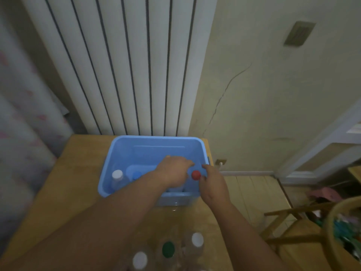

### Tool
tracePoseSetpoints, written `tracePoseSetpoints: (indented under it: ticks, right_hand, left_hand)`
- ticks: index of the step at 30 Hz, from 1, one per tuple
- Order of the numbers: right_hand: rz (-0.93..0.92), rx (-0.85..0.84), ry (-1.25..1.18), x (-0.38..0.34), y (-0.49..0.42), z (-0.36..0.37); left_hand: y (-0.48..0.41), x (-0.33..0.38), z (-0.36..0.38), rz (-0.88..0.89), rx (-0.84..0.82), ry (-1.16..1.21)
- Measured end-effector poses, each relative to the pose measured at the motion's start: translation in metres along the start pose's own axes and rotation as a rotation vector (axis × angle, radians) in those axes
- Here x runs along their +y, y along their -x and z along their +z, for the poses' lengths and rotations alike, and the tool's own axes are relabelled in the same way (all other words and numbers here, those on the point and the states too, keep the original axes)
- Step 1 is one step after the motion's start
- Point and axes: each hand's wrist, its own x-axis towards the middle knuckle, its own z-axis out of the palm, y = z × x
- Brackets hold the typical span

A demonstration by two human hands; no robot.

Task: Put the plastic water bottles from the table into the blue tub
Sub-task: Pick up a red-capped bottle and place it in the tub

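The blue tub stands at the far end of the wooden table. Inside it, a clear bottle with a white cap stands at the left, and one with a blue cap is beside it. My left hand reaches into the tub palm down; what lies under it is hidden. My right hand grips a red-capped bottle at the tub's right side. Three clear bottles stand at the near edge: white cap, green cap, white cap.
A tall white radiator rises behind the table, and a curtain hangs at the left. To the right, past the table edge, are a wooden rack and a round basket of coloured items on the floor.
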Motion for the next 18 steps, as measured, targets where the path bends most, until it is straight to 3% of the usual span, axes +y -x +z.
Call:
tracePoseSetpoints:
  ticks: [10,18]
  right_hand:
    - [-0.161,-0.097,0.051,-0.078,0.058,0.03]
    - [-0.193,-0.381,0.156,-0.105,0.124,0.066]
  left_hand:
    - [0.097,-0.053,-0.032,-0.14,0.078,0.216]
    - [0.183,-0.077,-0.009,-0.174,-0.044,0.204]
